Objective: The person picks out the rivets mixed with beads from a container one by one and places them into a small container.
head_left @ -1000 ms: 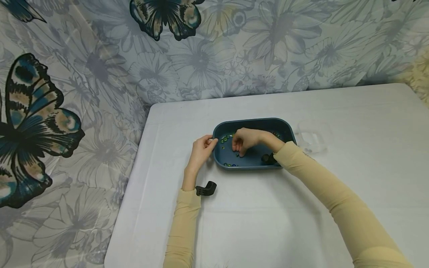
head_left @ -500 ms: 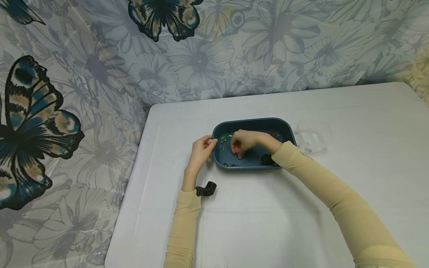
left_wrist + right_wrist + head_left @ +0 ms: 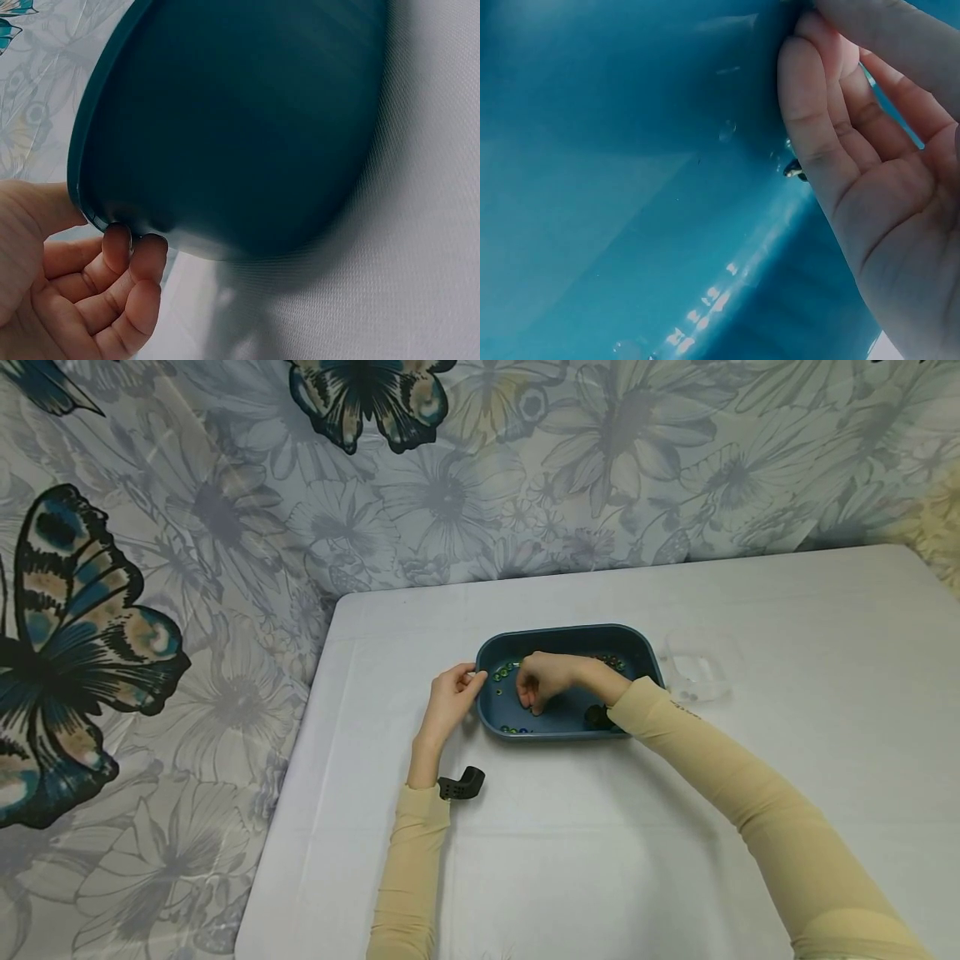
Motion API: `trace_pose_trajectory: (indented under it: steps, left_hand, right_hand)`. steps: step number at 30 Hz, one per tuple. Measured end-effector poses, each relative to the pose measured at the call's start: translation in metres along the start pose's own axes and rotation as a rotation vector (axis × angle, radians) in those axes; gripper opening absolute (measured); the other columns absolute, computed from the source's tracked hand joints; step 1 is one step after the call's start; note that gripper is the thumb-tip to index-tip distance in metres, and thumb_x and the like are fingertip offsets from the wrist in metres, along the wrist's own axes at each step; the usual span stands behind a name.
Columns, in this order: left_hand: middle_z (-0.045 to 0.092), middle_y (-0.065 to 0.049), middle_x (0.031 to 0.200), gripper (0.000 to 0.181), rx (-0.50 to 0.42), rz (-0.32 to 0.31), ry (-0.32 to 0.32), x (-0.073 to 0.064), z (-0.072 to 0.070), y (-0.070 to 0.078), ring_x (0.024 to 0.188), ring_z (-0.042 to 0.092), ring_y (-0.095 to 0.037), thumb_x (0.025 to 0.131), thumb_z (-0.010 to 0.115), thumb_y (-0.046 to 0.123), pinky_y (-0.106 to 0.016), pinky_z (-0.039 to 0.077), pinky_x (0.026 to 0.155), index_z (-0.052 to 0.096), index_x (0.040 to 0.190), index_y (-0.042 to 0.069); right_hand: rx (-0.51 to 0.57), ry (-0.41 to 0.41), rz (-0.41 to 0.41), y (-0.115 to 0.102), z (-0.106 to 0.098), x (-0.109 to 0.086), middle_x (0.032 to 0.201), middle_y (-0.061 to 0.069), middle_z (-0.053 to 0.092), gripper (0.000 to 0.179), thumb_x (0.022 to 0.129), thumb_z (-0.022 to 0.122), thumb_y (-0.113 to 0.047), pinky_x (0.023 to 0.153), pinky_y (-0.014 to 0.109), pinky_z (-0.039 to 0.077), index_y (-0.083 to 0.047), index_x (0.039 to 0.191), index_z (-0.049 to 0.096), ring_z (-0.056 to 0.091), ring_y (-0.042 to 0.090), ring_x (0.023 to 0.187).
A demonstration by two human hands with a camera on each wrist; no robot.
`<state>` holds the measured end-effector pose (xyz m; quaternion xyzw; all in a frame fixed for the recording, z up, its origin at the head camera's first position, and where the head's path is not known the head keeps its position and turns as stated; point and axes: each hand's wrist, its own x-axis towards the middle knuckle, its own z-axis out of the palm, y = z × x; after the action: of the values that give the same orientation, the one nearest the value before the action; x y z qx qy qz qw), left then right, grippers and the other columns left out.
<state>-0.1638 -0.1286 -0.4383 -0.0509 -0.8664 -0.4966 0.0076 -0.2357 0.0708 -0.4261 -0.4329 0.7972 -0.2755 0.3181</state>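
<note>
A dark blue-green plastic basin (image 3: 570,734) with rounded corners stands on the white tablecloth. Small green, blue and brownish glass marbles (image 3: 501,673) are scattered along its floor near the walls. My left hand (image 3: 452,693) grips the basin's left end, thumb over the rim and curled fingertips against the outer wall, as the left wrist view shows. Inside the basin, my right hand (image 3: 549,680) points down with fingers curled; thumb and fingertips pinch together near the floor, seemingly on a marble largely hidden by them. Beside that hand, the right wrist view shows another dark marble (image 3: 793,171).
To the right of the basin stands a clear plastic container (image 3: 699,675) with a few small bits in it. A butterfly-and-flower patterned cloth (image 3: 450,485) hangs behind the table. Each wrist carries a black camera mount (image 3: 461,783).
The right hand has shifted slightly left and down inside the basin. A marble seen under its fingertips earlier is now covered by them. The left hand has kept its grip.
</note>
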Motion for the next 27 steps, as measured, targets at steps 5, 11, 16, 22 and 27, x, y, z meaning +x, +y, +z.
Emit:
trace_pose_trajectory:
  steps: [5, 11, 16, 22, 27]
  left_hand:
    - [0.055, -0.006, 0.074, 0.03, 0.004, 0.002, -0.002, 0.0007, 0.0007, 0.0002, 0.057, 0.045, -0.012, 0.093, 0.058, 0.02, -0.022, 0.039, 0.055, 0.062, 0.11, -0.005]
    - [0.055, -0.007, 0.074, 0.03, 0.005, 0.007, -0.003, 0.0009, 0.0013, 0.0003, 0.057, 0.045, -0.011, 0.093, 0.058, 0.019, -0.022, 0.039, 0.055, 0.062, 0.11, -0.005]
    - [0.056, -0.007, 0.075, 0.03, -0.002, 0.0, -0.005, 0.0006, 0.0015, -0.0007, 0.057, 0.045, -0.012, 0.093, 0.058, 0.019, -0.022, 0.039, 0.055, 0.062, 0.111, -0.005]
    - [0.056, -0.007, 0.074, 0.03, 0.002, 0.004, -0.004, 0.0, 0.001, -0.0009, 0.057, 0.046, -0.012, 0.093, 0.057, 0.02, -0.023, 0.04, 0.056, 0.062, 0.111, -0.004]
    - [0.056, -0.007, 0.074, 0.031, -0.002, 0.009, -0.002, -0.0003, 0.001, -0.0009, 0.057, 0.046, -0.012, 0.093, 0.058, 0.02, -0.024, 0.04, 0.057, 0.062, 0.111, -0.005]
  right_hand:
    - [-0.01, -0.009, 0.021, -0.0006, -0.0001, -0.0012, 0.07, 0.0, 0.062, 0.012, 0.071, 0.077, 0.001, 0.061, 0.026, 0.049, -0.003, 0.077, 0.068, 0.057, 0.01, 0.065]
    - [-0.017, -0.013, 0.04, -0.0005, -0.0004, -0.0023, 0.07, -0.001, 0.061, 0.012, 0.071, 0.076, 0.002, 0.061, 0.026, 0.048, -0.004, 0.078, 0.068, 0.056, 0.011, 0.065]
    - [-0.012, -0.016, 0.065, 0.0, -0.0004, -0.0028, 0.071, -0.001, 0.061, 0.012, 0.071, 0.076, 0.001, 0.062, 0.026, 0.048, -0.005, 0.078, 0.068, 0.056, 0.011, 0.066]
    - [0.011, 0.007, 0.053, 0.0015, -0.0029, -0.005, 0.073, 0.0, 0.062, 0.011, 0.072, 0.076, 0.0, 0.063, 0.027, 0.049, -0.004, 0.078, 0.069, 0.057, 0.012, 0.067]
    - [0.04, 0.032, 0.04, 0.0016, -0.0064, -0.0075, 0.074, 0.001, 0.063, 0.01, 0.073, 0.076, 0.0, 0.064, 0.028, 0.049, -0.004, 0.08, 0.069, 0.058, 0.013, 0.068]
